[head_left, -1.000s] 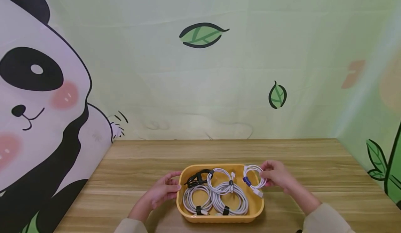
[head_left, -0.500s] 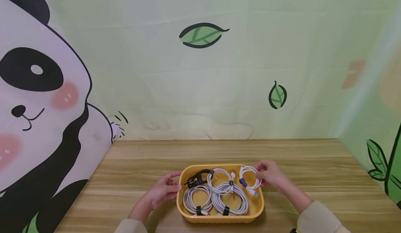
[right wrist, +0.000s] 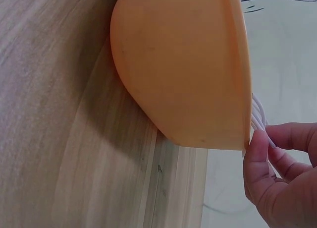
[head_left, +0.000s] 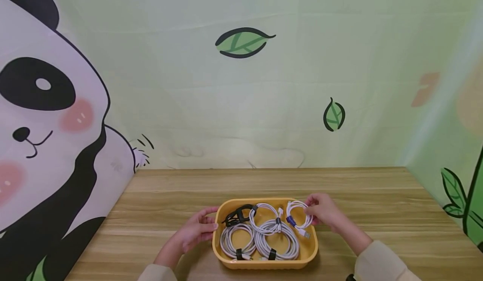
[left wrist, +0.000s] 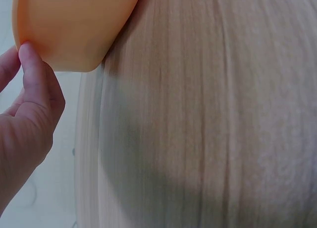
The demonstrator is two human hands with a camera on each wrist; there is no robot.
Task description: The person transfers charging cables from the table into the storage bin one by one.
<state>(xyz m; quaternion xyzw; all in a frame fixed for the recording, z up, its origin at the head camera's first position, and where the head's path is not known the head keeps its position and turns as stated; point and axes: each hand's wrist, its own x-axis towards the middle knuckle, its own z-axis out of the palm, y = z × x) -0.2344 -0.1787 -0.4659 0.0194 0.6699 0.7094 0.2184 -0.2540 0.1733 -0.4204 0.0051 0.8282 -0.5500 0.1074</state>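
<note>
A yellow-orange plastic bin [head_left: 279,265] stands near the front of the table, holding several coiled cables. My left hand [head_left: 197,230] holds its left end, thumb and fingertips against the rim; the left wrist view shows the thumb on the outer wall. Over the bin's back right corner, my right hand [head_left: 326,212] pinches a small white USB cable [head_left: 288,211] coil with a blue strap [head_left: 291,221]. In the right wrist view, white cable loops [right wrist: 258,114] rise above the rim between thumb and fingers. Whether the coil touches the bin's floor cannot be told.
Inside lie a black cable [head_left: 239,216] at back left, a white coil [head_left: 264,205] at back middle, and two larger greyish-white coils, left [head_left: 226,247] and right [head_left: 294,243], with black straps. A panda-printed backdrop [head_left: 181,105] meets the wood-grain table [head_left: 170,184].
My right hand has moved left with the white USB cable, bringing the coil from over the right rim to inside the bin's back right corner. My left hand has stayed put.
</note>
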